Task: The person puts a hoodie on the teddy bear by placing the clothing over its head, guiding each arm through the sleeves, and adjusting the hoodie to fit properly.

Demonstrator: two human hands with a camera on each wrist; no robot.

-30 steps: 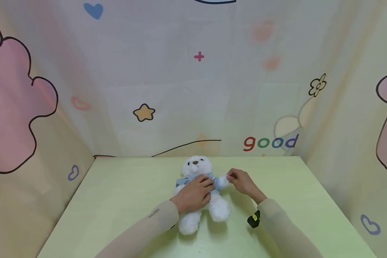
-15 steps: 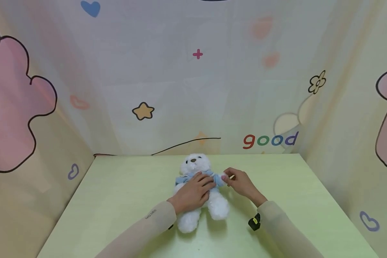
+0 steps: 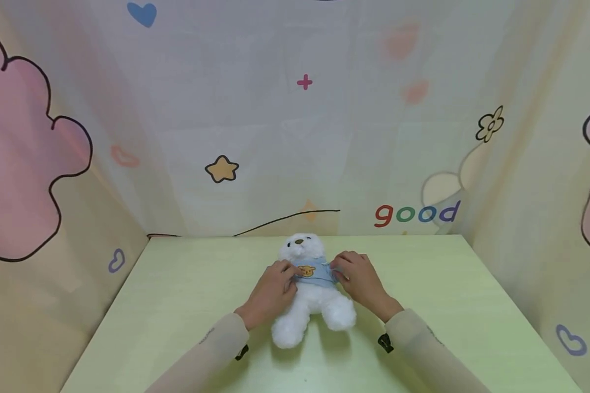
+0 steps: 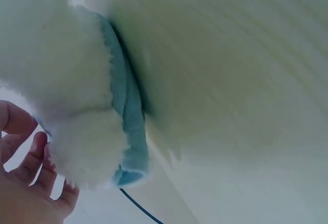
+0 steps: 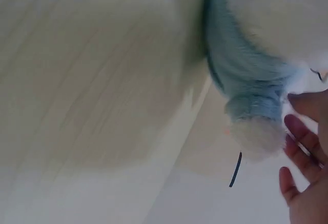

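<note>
A white plush bear in a light blue shirt with a yellow bear print lies on its back. My left hand is at the shirt's left side in the head view. In the left wrist view its thumb and index finger pinch a small bit of blue cloth beside the white fur. My right hand is on the other side, relaxed fingers beside the sleeve and furry paw, thumb tip right at the cloth. The left hand hides the bear's arm on that side.
The pale green table carries the bear near its back edge. Printed cloth walls stand behind and on both sides, with the word "good" on the back one. Small black devices sit under both cuffs.
My left hand has slid left off the bear's chest, uncovering the shirt's print. The right hand has moved inward from the paw to the sleeve and side of the shirt.
</note>
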